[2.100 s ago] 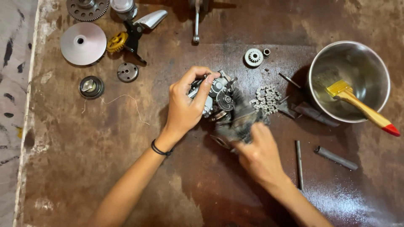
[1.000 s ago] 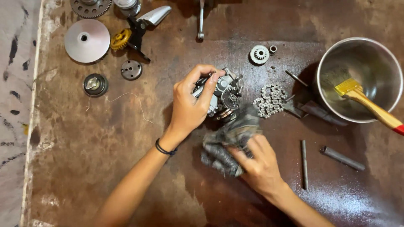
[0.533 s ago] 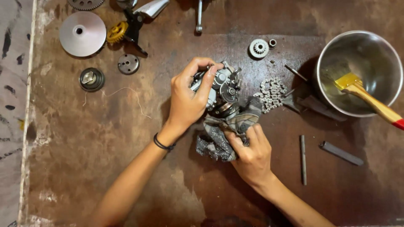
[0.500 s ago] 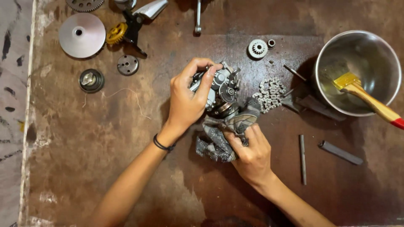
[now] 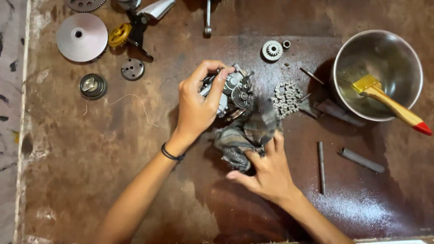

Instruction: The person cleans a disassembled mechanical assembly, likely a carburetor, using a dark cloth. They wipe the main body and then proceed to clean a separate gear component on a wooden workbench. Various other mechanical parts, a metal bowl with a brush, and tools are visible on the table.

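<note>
Brown, oil-stained table point(image 5: 113, 180); one steel bowl point(image 5: 379, 74) at far right with one yellow-bristled brush point(image 5: 389, 101) leaning in it. One large silver disc point(image 5: 82, 37) top left. One metal gear assembly point(image 5: 233, 90) at centre, left hand point(image 5: 199, 106) closed around its left side, fingers curled over the top. Just below and right, touching it, one grey rag point(image 5: 246, 135), pressed by the right hand point(image 5: 266, 169), fingers loosely bent. One chain point(image 5: 285, 97), two loose rods point(image 5: 321, 167).

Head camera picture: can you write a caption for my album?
Left hand grips a metal engine part while the right hand presses a grey rag against it.
</note>
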